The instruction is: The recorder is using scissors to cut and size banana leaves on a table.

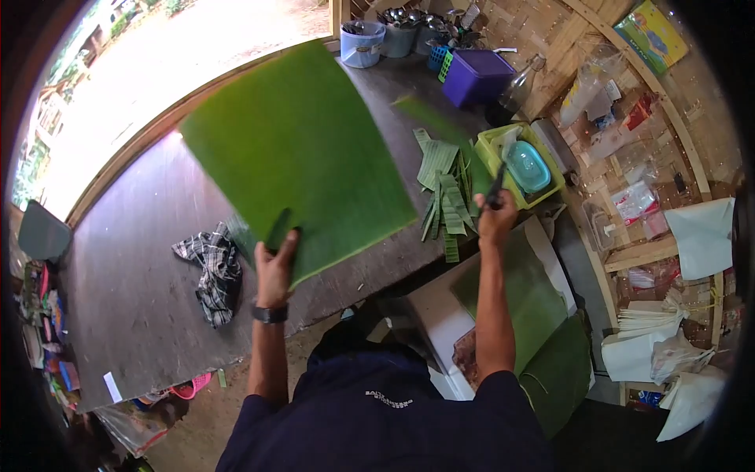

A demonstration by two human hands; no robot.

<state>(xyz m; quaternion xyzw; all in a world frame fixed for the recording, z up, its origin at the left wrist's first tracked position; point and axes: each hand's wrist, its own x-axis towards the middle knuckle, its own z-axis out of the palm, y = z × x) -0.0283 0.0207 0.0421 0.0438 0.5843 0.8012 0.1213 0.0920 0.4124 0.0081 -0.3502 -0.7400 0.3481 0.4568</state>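
Note:
My left hand (275,268) grips the lower edge of a large, squarish piece of banana leaf (307,147), thumb on top, holding it raised over the dark tabletop (147,295). In my right hand (496,218) is a black-handled cutting tool (498,184), seemingly scissors, though blur hides its exact shape. A blurred long leaf strip (433,118) reaches from beside that hand towards the back of the table; whether the fingers pinch it, I cannot tell. Between the hands, cut leaf strips (451,200) lie heaped near the table's right end.
A yellow-green basket (488,147) holds a turquoise container (528,166). Behind it stand a glass bottle (522,85), a purple box (476,76) and cutlery tubs (361,50). A checked cloth (215,277) lies left. More banana leaves (531,295) rest beside my right arm.

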